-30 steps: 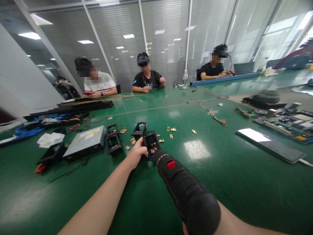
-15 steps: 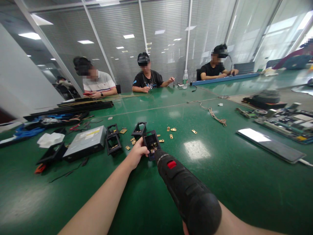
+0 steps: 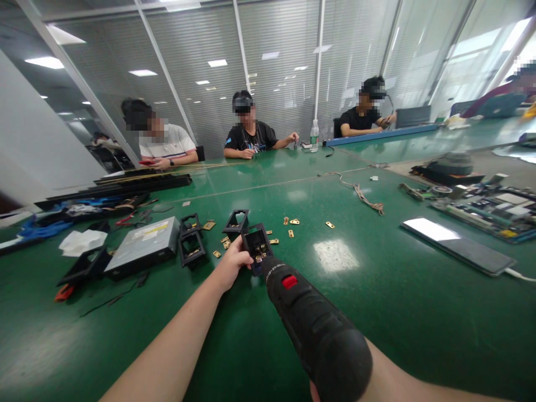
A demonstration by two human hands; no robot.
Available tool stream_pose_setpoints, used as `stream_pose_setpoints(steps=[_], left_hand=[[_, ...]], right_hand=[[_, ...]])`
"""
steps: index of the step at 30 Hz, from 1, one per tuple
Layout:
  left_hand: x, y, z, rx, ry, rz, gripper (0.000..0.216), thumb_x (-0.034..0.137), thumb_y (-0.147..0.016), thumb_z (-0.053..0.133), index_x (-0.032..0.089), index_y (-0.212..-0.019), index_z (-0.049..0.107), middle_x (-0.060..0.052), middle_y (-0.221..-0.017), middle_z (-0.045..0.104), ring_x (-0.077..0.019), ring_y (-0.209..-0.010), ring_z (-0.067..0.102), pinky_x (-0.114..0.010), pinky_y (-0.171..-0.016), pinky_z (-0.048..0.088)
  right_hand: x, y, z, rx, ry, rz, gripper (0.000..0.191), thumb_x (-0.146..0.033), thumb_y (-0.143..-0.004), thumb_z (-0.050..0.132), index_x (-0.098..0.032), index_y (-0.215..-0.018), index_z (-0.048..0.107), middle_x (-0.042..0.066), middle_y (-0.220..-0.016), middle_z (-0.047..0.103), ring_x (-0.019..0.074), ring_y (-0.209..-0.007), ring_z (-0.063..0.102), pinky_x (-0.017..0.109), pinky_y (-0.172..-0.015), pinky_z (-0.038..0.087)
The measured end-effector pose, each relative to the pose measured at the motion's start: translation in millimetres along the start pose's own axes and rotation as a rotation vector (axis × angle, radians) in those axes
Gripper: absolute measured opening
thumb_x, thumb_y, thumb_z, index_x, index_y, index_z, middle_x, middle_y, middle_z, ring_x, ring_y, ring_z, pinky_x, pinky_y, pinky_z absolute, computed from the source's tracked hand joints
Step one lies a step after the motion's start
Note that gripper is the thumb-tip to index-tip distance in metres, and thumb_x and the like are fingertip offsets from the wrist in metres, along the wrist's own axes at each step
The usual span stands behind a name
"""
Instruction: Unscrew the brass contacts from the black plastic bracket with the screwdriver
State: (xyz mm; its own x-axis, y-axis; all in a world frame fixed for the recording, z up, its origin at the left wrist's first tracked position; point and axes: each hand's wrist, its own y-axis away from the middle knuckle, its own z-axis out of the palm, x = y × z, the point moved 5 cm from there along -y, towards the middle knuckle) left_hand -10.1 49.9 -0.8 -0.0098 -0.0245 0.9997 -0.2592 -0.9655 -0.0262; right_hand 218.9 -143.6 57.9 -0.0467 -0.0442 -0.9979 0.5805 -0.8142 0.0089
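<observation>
My left hand (image 3: 231,266) grips the left side of a small black square housing (image 3: 257,246) that holds brass parts and rests on the green table (image 3: 377,312). A black electric screwdriver (image 3: 314,329) with a red switch points its tip into that housing. My right hand (image 3: 315,391) is almost wholly hidden behind the tool's rear end; only a sliver shows at the bottom edge, and its forearm runs off to the right. A second black housing (image 3: 237,220) sits just behind the held one, and more stand at its left (image 3: 191,247).
Loose brass plates (image 3: 290,226) lie scattered beyond the housings. A grey optical drive (image 3: 142,250) and black trays lie at left, a phone (image 3: 458,252) and circuit boards (image 3: 481,206) at right. Three people sit at the far side of the table.
The view has shifted slightly; hands, housing and screwdriver keep their pose. The middle person across the table has stretched an arm out toward a bottle.
</observation>
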Motion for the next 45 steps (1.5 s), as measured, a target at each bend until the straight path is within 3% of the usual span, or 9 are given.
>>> stream_pose_setpoints(steps=[15,23,39,45], left_hand=[[-1,-2,0,-0.011,0.005,0.005,0.062,0.019,-0.055,0.064,0.018,-0.117,0.068,-0.003,-0.088,0.071,-0.0183,-0.068,0.061,-0.028,-0.056,0.044],[-2,-2,-1,0.014,-0.009,-0.016,0.056,0.019,-0.053,0.064,0.02,-0.109,0.067,-0.002,-0.086,0.07,-0.0174,-0.066,0.059,-0.027,-0.054,0.044],[9,5,6,0.016,-0.001,0.009,0.061,0.018,-0.055,0.063,0.018,-0.116,0.071,-0.006,-0.098,0.074,-0.0203,-0.077,0.064,-0.028,-0.059,0.045],[8,6,4,0.024,-0.019,0.001,0.061,0.018,-0.057,0.064,0.018,-0.117,0.07,-0.003,-0.09,0.07,-0.0203,-0.077,0.062,-0.028,-0.059,0.045]], right_hand=[[-1,0,1,-0.01,0.015,-0.017,0.027,-0.038,-0.105,0.065,-0.018,-0.123,0.068,0.009,-0.124,0.068,0.0213,-0.106,0.069,0.038,-0.091,0.062],[2,0,1,-0.043,0.028,0.016,0.026,-0.039,-0.105,0.065,-0.018,-0.12,0.068,0.008,-0.118,0.069,0.0191,-0.099,0.07,0.034,-0.085,0.063],[-1,1,3,-0.049,0.063,0.101,0.03,-0.042,-0.105,0.064,-0.02,-0.126,0.067,0.011,-0.124,0.068,0.0216,-0.105,0.068,0.038,-0.088,0.063],[-2,-1,3,-0.058,0.062,0.112,0.03,-0.043,-0.105,0.064,-0.021,-0.125,0.068,0.01,-0.123,0.068,0.0212,-0.104,0.068,0.037,-0.086,0.064]])
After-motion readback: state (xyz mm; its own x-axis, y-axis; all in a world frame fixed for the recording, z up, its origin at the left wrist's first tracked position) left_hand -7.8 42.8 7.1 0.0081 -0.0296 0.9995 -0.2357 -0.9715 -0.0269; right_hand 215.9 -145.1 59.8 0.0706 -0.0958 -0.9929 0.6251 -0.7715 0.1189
